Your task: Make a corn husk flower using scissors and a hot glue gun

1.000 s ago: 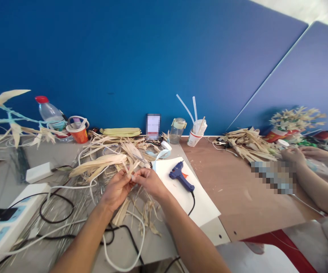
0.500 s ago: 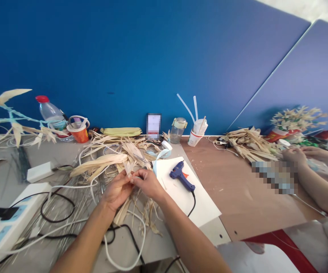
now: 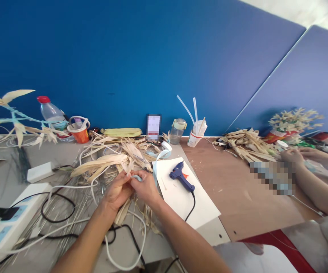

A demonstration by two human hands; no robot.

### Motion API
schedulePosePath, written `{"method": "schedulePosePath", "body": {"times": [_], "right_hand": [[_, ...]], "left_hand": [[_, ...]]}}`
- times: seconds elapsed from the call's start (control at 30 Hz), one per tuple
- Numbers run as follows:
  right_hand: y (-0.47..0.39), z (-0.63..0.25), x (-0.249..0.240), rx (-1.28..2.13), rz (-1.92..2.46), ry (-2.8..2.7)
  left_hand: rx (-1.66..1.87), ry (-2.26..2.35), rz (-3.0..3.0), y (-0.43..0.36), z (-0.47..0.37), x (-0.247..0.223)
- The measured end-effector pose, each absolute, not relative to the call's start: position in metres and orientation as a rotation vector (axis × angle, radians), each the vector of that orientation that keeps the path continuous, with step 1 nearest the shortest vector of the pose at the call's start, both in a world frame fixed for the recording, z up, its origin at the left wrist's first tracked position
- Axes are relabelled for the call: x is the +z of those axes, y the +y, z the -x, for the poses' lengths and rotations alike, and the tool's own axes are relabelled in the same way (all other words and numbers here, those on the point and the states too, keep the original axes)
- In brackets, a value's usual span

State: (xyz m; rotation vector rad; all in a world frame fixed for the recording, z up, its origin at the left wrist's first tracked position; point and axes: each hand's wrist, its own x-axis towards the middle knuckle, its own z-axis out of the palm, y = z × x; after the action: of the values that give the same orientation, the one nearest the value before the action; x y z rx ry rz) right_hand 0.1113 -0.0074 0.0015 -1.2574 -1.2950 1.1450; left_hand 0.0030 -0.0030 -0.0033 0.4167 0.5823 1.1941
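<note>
Fingers pressed together, my left hand (image 3: 119, 189) pinches the base of a pale husk petal (image 3: 129, 165) that points up. My right hand (image 3: 146, 187) is closed right beside it, with light blue tape (image 3: 137, 178) between its fingers. The blue strip runs to a tape roll (image 3: 166, 146) behind. Around and under both hands lie dry corn husks (image 3: 101, 165). To the right, a dark blue glue gun (image 3: 182, 177) rests on white paper (image 3: 198, 208).
On the left are a power strip (image 3: 18, 212), looped cables, thin wires and a husk flower branch (image 3: 16, 113). A bottle, cups, a phone (image 3: 153, 127) and a jar (image 3: 178, 131) line the wall. Another person's hands (image 3: 293, 157) work at the far right.
Blue tape now shows between the fingers of my right hand, which has shifted slightly. My left hand keeps its pinch on the petal. The view has moved a little.
</note>
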Motion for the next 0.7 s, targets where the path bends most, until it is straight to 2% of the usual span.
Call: {"method": "schedulePosePath", "body": {"times": [0.33,0.7], "right_hand": [[-0.001,-0.121,0.011,1.558,1.013,-0.778],[-0.001,-0.131,0.020,1.742,0.892,-0.772]], "left_hand": [[1.172,0.460,-0.402,-0.007,0.001,0.001],[1.165,0.575,-0.508,-0.003,-0.004,-0.007]]}}
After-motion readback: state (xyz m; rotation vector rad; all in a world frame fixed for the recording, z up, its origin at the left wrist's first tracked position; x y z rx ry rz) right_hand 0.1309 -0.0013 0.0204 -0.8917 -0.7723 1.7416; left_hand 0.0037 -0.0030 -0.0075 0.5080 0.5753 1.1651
